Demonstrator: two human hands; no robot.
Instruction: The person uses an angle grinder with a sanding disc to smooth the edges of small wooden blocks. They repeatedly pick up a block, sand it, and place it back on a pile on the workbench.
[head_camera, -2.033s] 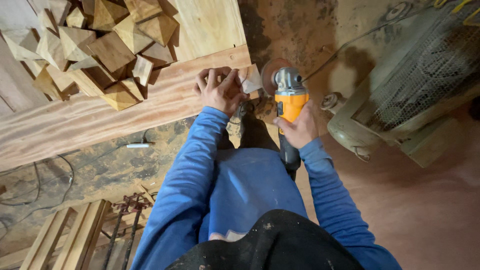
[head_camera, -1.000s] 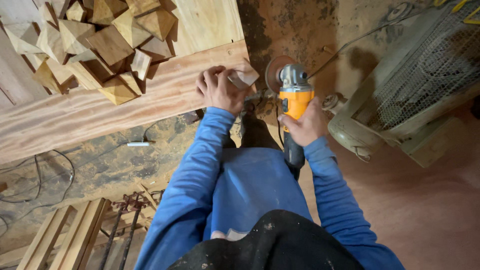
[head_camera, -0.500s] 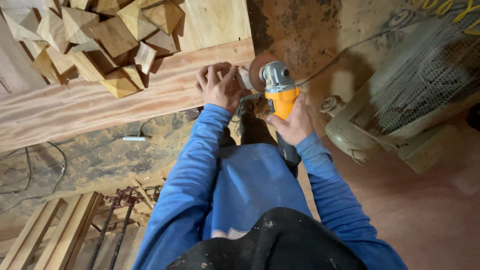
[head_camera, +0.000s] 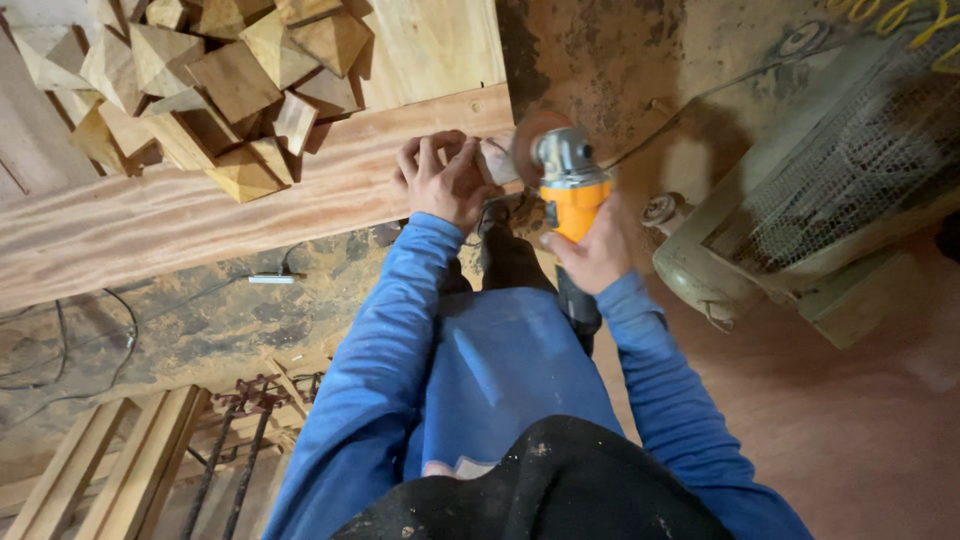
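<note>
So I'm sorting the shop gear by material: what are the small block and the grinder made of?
The small block looks like pale raw wood, unfinished. The grinder seems to have an orange plastic body and a grey metal head, with a reddish sanding disc.

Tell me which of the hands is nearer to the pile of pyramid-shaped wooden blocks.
Left. The left hand pins a small wooden piece on the plank, just right of the block pile. The right hand grips the orange grinder, farther right.

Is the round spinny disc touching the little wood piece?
Yes, touching: the disc presses against the small wood piece held by the left hand.
</note>
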